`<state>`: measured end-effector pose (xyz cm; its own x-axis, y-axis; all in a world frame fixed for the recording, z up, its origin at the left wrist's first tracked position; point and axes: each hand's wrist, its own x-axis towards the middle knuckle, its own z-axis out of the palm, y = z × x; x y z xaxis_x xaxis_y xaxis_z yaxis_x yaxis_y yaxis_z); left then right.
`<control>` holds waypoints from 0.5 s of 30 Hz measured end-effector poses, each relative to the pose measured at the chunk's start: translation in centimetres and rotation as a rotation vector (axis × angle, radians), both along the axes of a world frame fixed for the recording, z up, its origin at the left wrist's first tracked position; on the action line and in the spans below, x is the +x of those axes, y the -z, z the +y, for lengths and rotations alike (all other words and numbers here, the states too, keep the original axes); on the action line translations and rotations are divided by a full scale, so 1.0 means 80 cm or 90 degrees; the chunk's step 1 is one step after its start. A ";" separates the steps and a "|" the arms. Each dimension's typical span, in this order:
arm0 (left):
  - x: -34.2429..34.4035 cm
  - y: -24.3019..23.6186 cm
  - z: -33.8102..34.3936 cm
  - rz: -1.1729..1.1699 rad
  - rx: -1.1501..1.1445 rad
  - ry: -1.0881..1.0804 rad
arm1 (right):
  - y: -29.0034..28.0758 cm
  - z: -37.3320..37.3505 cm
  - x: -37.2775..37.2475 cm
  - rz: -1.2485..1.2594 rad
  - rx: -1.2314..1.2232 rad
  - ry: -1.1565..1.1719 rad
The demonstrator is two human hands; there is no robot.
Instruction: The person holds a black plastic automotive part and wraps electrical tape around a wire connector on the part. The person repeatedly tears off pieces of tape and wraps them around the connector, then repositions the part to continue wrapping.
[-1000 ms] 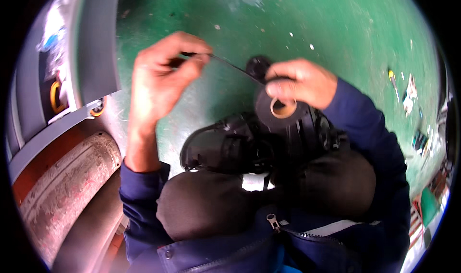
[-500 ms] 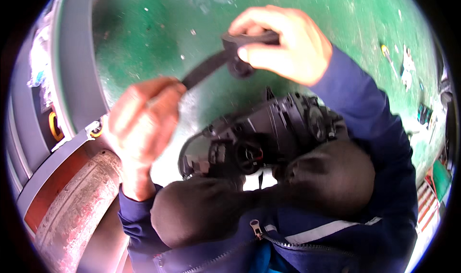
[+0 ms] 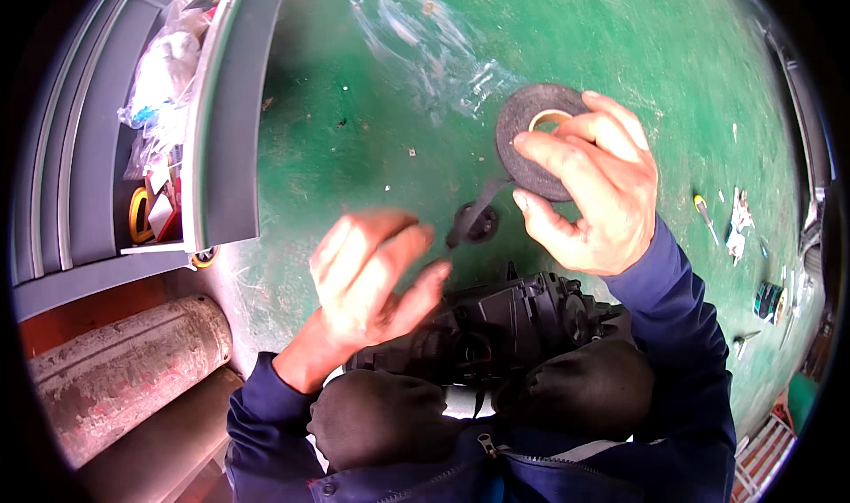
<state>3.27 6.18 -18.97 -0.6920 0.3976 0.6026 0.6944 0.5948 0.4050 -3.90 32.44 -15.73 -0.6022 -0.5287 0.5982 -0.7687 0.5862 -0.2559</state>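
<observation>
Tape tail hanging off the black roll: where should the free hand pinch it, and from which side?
Probably at the loose end of the tape tail, below the black roll held by the right hand. It hangs down-left toward the open left hand, so come from lower left, pinching its flat faces.

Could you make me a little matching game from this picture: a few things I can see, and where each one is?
Things:
1. roll of black tape
2. black plastic housing
3. screwdriver
4. rusty cylinder

Places:
A. on the green floor at the far right
B. lying at the lower left
C. held in the right hand
D. on the person's lap

Pairs: 1-C, 2-D, 3-A, 4-B
</observation>
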 end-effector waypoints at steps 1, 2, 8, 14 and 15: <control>-0.011 -0.008 0.009 0.000 0.032 -0.009 | -0.001 -0.002 0.002 0.001 0.009 -0.001; -0.021 -0.018 0.019 0.000 0.064 -0.018 | -0.002 -0.004 0.003 0.002 0.018 -0.002; -0.039 -0.024 0.050 -0.064 0.057 -0.072 | -0.007 -0.016 0.009 0.006 0.012 -0.008; -0.039 -0.013 0.061 -0.047 0.040 -0.094 | 0.006 -0.021 0.013 -0.037 0.008 -0.003; -0.039 -0.012 0.060 -0.052 0.036 -0.101 | 0.008 -0.022 0.013 -0.048 0.010 -0.003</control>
<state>0.16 10.97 -18.01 -0.7910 0.2466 0.5599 0.5569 0.6690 0.4922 -2.87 30.68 -16.35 -0.6425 -0.5407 0.5429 -0.7507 0.5864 -0.3044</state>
